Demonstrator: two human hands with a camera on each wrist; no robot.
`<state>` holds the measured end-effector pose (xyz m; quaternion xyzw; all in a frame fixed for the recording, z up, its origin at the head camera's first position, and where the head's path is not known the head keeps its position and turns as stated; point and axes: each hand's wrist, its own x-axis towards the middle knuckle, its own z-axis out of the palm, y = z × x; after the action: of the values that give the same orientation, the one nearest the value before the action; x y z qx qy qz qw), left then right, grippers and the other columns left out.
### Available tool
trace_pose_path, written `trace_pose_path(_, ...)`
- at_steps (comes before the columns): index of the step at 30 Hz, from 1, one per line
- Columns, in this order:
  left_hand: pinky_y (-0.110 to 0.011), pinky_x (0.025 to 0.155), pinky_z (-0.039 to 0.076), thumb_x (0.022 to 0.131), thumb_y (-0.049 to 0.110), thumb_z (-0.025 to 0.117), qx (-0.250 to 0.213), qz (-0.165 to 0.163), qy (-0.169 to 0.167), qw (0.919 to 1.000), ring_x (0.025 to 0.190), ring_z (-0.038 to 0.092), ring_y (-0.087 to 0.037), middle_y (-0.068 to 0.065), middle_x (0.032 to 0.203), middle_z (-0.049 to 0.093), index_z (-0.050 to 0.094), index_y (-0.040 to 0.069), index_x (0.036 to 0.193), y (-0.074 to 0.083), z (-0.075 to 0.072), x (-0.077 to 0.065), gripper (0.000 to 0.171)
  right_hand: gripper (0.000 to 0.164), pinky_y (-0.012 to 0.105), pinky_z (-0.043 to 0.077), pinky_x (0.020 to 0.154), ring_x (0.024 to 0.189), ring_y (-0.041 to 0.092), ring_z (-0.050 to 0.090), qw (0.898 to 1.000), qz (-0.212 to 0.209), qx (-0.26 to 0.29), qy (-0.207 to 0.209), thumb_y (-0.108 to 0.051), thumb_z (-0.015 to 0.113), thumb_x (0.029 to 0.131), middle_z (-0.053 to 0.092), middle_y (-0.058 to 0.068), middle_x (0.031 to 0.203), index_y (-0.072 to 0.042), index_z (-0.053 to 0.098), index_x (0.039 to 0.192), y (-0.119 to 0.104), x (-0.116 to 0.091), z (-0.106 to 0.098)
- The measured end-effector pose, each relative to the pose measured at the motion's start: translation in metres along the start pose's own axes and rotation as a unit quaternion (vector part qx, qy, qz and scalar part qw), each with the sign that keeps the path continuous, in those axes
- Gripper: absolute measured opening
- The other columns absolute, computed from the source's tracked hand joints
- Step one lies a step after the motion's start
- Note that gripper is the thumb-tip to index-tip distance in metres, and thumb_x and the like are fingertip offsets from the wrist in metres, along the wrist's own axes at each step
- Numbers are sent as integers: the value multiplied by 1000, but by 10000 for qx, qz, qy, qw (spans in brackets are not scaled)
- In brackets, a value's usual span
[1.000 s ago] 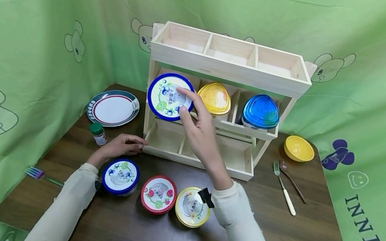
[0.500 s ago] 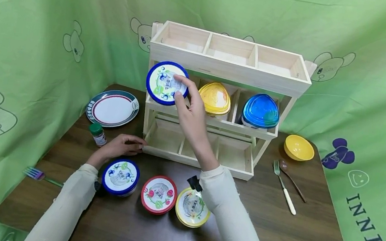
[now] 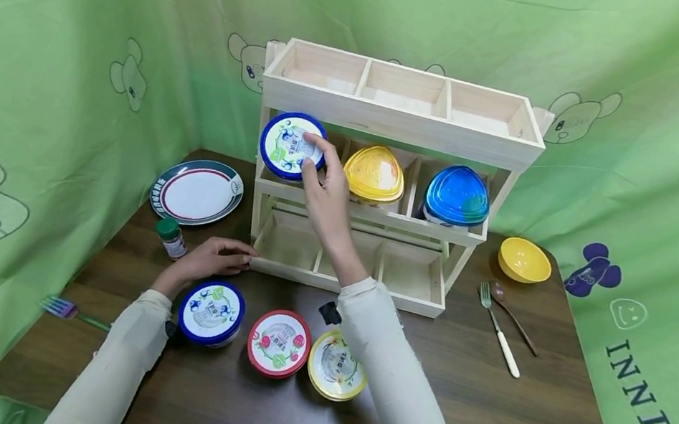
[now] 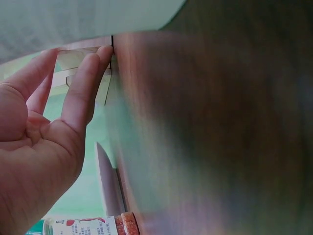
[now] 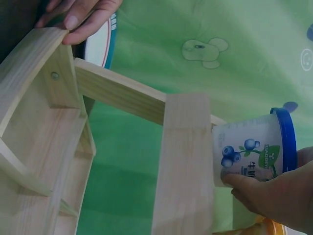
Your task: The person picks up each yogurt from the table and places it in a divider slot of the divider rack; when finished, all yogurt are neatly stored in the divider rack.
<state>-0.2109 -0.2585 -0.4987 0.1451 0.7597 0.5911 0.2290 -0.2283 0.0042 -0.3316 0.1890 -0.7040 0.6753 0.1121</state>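
Observation:
My right hand [image 3: 329, 200] holds a white tub with a blue lid and blueberry print [image 3: 292, 146] at the left compartment of the wooden rack's [image 3: 401, 121] middle tier. In the right wrist view the tub [image 5: 249, 149] is tilted, its base end by the tier's front board [image 5: 183, 161], thumb against its wall. My left hand [image 3: 212, 259] touches the bottom tier's left front corner with its fingertips, fingers fairly straight in the left wrist view. A yellow-lidded container [image 3: 374, 173] and a blue-lidded one [image 3: 457, 195] fill the middle tier's other compartments.
In front of the rack stand a blue-lidded tub [image 3: 212, 311], a red-lidded tub [image 3: 278, 342] and a yellow-lidded tub [image 3: 336, 365]. Plate [image 3: 197, 192], green-capped jar [image 3: 171, 238] and fork [image 3: 74, 312] lie left. Bowl [image 3: 524, 260], fork [image 3: 500, 330] and spoon [image 3: 514, 316] lie right.
My right hand has carried the blue-lidded tub left and up, then slightly down toward the left compartment of the middle tier. The left hand has stayed at the bottom tier's corner.

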Motion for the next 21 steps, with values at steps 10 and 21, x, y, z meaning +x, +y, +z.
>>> trace_pose_path(10, -34, 100, 61, 113, 14, 60, 273, -495, 341, 9978, 125, 67, -37, -25, 139, 66, 65, -4, 143, 8, 8, 0, 35, 46, 53, 27, 130, 163, 32, 26, 9886, 524, -1397, -195, -16, 53, 114, 27, 17, 177, -10, 51, 159, 7, 0, 6)
trace_pose_path(21, -37, 100, 61, 113, 17, 61, 303, -496, 369, 9976, 123, 68, -35, -23, 138, 67, 66, -3, 143, 7, 9, 2, 36, 63, 66, 23, 128, 165, 39, 4, 9771, 542, -1967, -609, -18, 63, 108, -12, 21, 180, -14, 42, 168, -4, -15, -1)
